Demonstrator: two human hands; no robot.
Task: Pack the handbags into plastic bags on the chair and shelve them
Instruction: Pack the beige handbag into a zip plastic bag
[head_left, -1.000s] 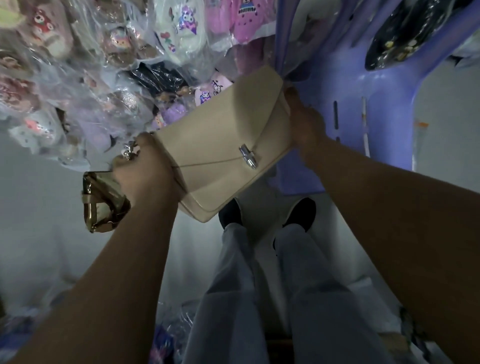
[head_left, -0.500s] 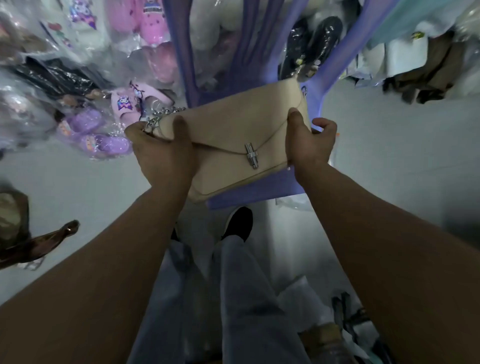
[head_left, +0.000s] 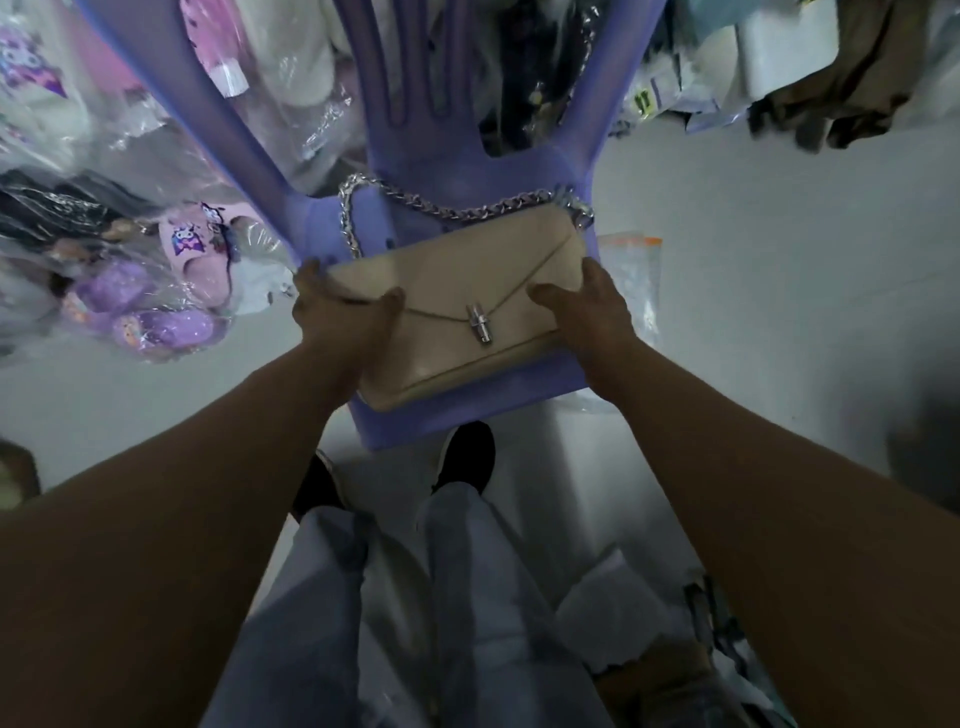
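Observation:
A beige envelope handbag (head_left: 457, 291) with a silver clasp lies flat on the seat of a purple plastic chair (head_left: 478, 410). Its silver chain strap (head_left: 467, 210) trails across the back of the seat. My left hand (head_left: 337, 312) grips the bag's left end, thumb on top. The bag's right end sits in my right hand (head_left: 587, 306), thumb over the flap. A clear plastic bag (head_left: 631, 280) lies on the floor just right of the chair.
Slippers wrapped in plastic (head_left: 156, 291) are piled on the floor to the left. More bagged goods and clothes (head_left: 779, 67) lie behind and to the right of the chair. My legs and black shoes (head_left: 462, 457) stand just in front of the seat.
The handbag has come down from mid-air onto the chair seat, both hands still holding it. The chain has spread out on the seat. The view has swung to face the chair.

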